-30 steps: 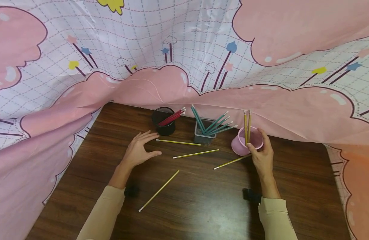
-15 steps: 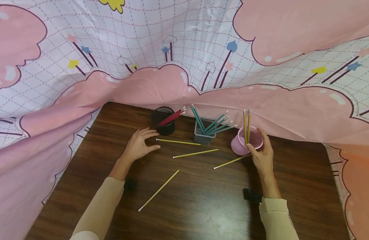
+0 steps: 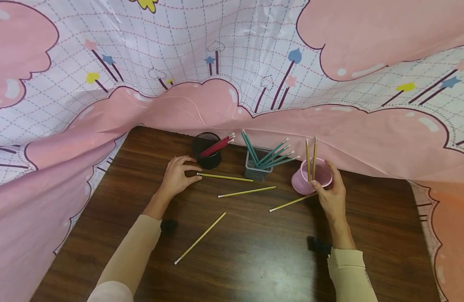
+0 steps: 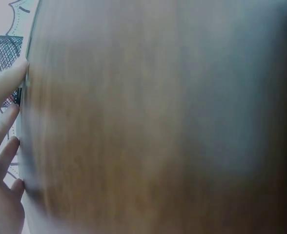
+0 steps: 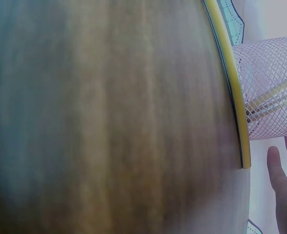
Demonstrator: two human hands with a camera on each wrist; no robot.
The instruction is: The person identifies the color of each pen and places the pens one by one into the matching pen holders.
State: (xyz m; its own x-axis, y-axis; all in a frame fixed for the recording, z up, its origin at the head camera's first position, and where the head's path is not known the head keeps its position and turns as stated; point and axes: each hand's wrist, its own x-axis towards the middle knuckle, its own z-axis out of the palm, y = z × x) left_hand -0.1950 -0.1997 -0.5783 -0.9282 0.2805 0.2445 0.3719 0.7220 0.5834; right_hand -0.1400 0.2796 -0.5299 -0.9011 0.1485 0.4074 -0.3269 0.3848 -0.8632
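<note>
My left hand (image 3: 176, 178) is low over the table, thumb and forefinger apart on either side of the eraser end of a yellow pencil (image 3: 226, 177). Whether they touch it cannot be made out. In the left wrist view its fingers (image 4: 7, 119) show spread at the edge. At the right, my right hand (image 3: 333, 199) holds a pink mesh pencil cup (image 3: 301, 181), thumb at the front rim and fingers around the right side. Two yellow pencils (image 3: 314, 155) stand in that cup. Another yellow pencil (image 3: 290, 203) lies before it, its far end near the thumb.
A black mesh cup (image 3: 211, 162) with red pencils (image 3: 217, 147) stands beyond the left hand. Between the cups is a clear square container (image 3: 256, 173) of teal pencils (image 3: 275, 155). Two more yellow pencils (image 3: 247, 192) lie mid-table. A patterned cloth (image 3: 217, 100) borders the table's back.
My left hand has moved slightly forward and right, its thumb and forefinger coming closer together around the pencil's eraser end. The right hand stays on the pink cup; the pencils inside have spread slightly apart.
</note>
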